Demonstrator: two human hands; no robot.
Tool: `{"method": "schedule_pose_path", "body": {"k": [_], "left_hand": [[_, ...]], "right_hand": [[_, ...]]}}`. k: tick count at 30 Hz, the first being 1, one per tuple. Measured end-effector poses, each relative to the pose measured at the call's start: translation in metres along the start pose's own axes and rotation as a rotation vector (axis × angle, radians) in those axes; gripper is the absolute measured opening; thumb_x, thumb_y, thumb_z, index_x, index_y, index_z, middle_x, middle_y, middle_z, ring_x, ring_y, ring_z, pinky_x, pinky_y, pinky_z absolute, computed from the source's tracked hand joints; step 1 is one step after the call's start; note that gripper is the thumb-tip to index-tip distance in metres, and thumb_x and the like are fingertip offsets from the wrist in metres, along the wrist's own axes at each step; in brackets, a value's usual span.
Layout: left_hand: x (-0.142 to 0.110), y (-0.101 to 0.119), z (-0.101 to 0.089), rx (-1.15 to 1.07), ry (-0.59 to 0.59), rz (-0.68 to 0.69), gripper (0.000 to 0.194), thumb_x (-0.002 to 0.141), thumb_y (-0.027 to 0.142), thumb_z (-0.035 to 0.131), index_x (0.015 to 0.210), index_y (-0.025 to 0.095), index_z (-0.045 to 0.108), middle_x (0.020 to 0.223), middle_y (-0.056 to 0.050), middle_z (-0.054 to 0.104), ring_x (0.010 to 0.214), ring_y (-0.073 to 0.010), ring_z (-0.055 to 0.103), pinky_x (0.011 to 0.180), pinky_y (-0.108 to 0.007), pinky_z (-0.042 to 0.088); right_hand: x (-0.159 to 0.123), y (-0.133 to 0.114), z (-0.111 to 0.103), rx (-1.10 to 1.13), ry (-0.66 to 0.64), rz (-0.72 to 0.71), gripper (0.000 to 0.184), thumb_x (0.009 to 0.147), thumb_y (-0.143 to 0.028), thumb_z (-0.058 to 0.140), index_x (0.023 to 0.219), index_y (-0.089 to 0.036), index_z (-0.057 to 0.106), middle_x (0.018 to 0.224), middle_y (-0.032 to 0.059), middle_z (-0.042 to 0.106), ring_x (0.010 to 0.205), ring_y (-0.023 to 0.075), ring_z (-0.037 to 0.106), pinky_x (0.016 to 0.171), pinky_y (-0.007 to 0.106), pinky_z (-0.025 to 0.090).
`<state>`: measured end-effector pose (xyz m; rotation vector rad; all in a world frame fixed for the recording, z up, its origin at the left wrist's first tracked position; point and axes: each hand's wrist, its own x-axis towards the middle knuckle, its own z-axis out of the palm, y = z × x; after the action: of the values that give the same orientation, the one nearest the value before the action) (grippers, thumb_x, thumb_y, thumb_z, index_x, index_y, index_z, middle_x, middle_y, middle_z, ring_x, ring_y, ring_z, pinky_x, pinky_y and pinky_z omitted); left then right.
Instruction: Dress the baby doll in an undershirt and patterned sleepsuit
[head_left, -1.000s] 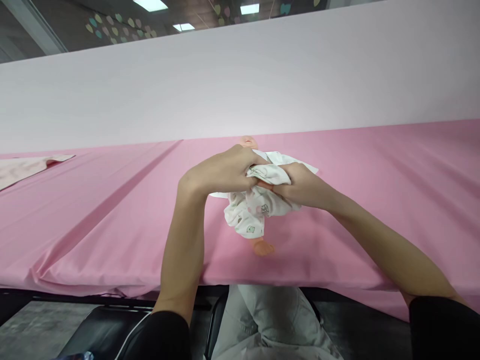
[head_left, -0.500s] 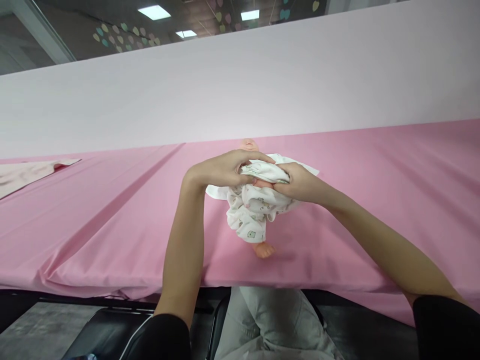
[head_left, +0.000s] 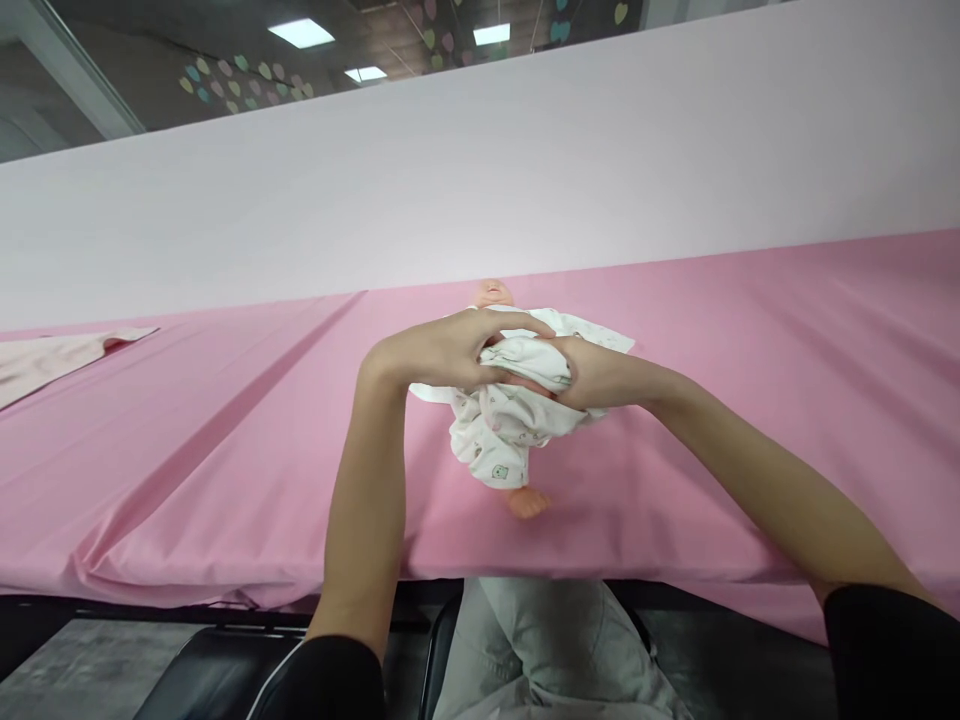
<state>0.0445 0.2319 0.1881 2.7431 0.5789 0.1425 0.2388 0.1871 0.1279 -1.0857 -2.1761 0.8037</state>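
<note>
A baby doll (head_left: 492,293) lies on its back on the pink tablecloth (head_left: 187,440), head away from me, one bare foot (head_left: 528,502) toward the table's near edge. It wears a white printed garment (head_left: 501,430). My left hand (head_left: 442,350) and my right hand (head_left: 596,372) meet over the doll's middle, both with fingers closed on a bunched fold of the white garment. The doll's body is mostly hidden under the cloth and my hands.
A pale pink cloth (head_left: 52,355) lies at the far left of the table. A pale pink backdrop (head_left: 525,160) stands behind the table. Below the near edge are my lap in grey trousers (head_left: 540,640) and a black chair (head_left: 210,675).
Both hands have gathered the white garment tighter and shifted slightly up the doll's body. The doll's foot stays where it was.
</note>
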Motion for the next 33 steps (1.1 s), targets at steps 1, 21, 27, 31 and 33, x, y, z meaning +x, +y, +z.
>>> {"method": "schedule_pose_path", "body": {"k": [1,21,27,31,33], "left_hand": [[0.002,-0.009,0.000,-0.040,-0.009,0.011,0.053,0.077,0.027,0.057,0.129,0.025,0.046,0.117,-0.004,0.058,0.104,-0.0210,0.054,0.084,-0.029,0.042],[0.015,-0.035,0.006,-0.264,-0.164,0.105,0.075,0.066,0.024,0.062,0.137,0.024,0.036,0.134,-0.006,0.047,0.121,-0.0267,0.045,0.097,-0.037,0.039],[0.016,-0.031,0.007,-0.268,-0.206,0.124,0.085,0.062,0.027,0.066,0.139,0.023,0.030,0.134,-0.006,0.048,0.125,-0.0279,0.041,0.101,-0.038,0.037],[0.018,-0.031,0.012,-0.242,-0.222,0.091,0.092,0.059,0.031,0.071,0.139,0.023,0.028,0.133,-0.005,0.049,0.124,-0.0276,0.042,0.100,-0.037,0.039],[0.022,-0.033,0.015,-0.230,-0.207,0.058,0.088,0.059,0.030,0.070,0.137,0.022,0.030,0.129,-0.005,0.051,0.119,-0.0274,0.046,0.097,-0.036,0.042]], "right_hand": [[-0.001,-0.001,-0.001,0.005,-0.025,0.011,0.036,0.068,-0.024,0.070,0.103,-0.022,0.062,0.095,0.0015,0.066,0.092,0.0213,0.060,0.080,0.032,0.049],[-0.003,-0.015,-0.009,0.084,-0.097,0.012,0.053,0.078,-0.034,0.063,0.129,-0.031,0.048,0.123,-0.0005,0.058,0.109,0.0214,0.055,0.092,0.034,0.047],[-0.004,-0.007,-0.014,0.085,-0.094,0.106,0.057,0.069,-0.023,0.069,0.124,-0.028,0.054,0.113,-0.0002,0.063,0.101,0.0219,0.058,0.080,0.029,0.051],[-0.002,-0.001,-0.020,0.076,-0.062,0.164,0.052,0.066,-0.022,0.069,0.116,-0.025,0.058,0.112,0.0006,0.063,0.099,0.0223,0.059,0.076,0.028,0.051],[-0.001,-0.001,-0.022,0.077,-0.046,0.189,0.050,0.064,-0.022,0.070,0.113,-0.024,0.060,0.109,0.0018,0.064,0.097,0.0226,0.059,0.075,0.028,0.051]]}}
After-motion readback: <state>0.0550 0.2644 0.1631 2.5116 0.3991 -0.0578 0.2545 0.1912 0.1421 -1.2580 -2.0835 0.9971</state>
